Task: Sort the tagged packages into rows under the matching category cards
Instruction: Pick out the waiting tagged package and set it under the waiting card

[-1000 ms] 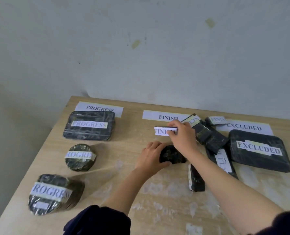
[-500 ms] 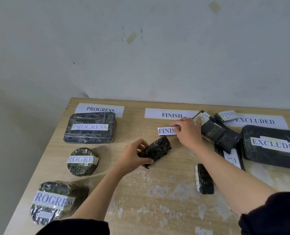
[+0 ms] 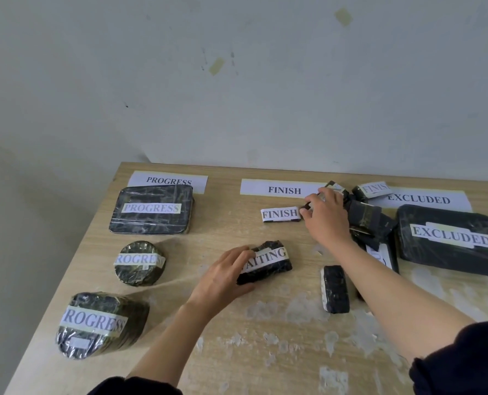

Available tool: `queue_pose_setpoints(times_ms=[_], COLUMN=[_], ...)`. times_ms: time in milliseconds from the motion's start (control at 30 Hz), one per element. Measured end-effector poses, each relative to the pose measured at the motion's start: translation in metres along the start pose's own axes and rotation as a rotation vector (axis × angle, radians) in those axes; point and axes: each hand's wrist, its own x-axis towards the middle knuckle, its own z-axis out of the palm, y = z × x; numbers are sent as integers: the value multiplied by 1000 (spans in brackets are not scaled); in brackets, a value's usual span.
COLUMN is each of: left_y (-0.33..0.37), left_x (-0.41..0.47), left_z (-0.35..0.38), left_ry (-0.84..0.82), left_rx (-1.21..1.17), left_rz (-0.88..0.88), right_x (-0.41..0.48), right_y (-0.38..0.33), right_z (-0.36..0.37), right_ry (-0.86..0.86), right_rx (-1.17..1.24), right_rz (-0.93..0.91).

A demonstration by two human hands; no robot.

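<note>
Fingers of your left hand (image 3: 222,276) grasp the glossy black film-wrapped WAITING package (image 3: 265,262); your right hand (image 3: 326,216) pinches a small wrapped pack (image 3: 332,187) on the wood-grain bench (image 3: 265,337).

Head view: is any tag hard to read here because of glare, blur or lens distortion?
Head view: soft, even light, only faint shadows. The clear wrap glints on the flat PROGRESS package, washing its tag pale. The wide lens stretches the near PROGRESS package at the frame's left. The EXCLUDED package and the FINISH card read sharply. The left hand covers the start of the WAITING tag.
</note>
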Motion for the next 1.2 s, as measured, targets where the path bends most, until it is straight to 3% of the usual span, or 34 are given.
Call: queue_pose_setpoints(times_ms=[167,267,367,467,667,967,1200], left_y=[7,8,11,20,43,108,160], left_x=[-7,-5,1,9,14,33,51], left_z=[-1,1,2,-1,-9,-15,-6], left_ry=[41,23,-44,-81,131,265,235], left_rx=[-197,-180,-147,-223,-631,-835,-806], left_rz=[-245,-291,-339,-493,-821,-767,-649], right_x=[2,1,-3,-11,-60,-116,-131], right_y=[-2,-4,-8,-12,-2,54,109], right_z=[2,3,-1,-11,-28,-58,-80], right_ry=[11,69,192,325,334,292,360], right_rx=[-49,-14,109,315,620,569,655], right_rz=[-2,9,24,-28,-115,-115,129])
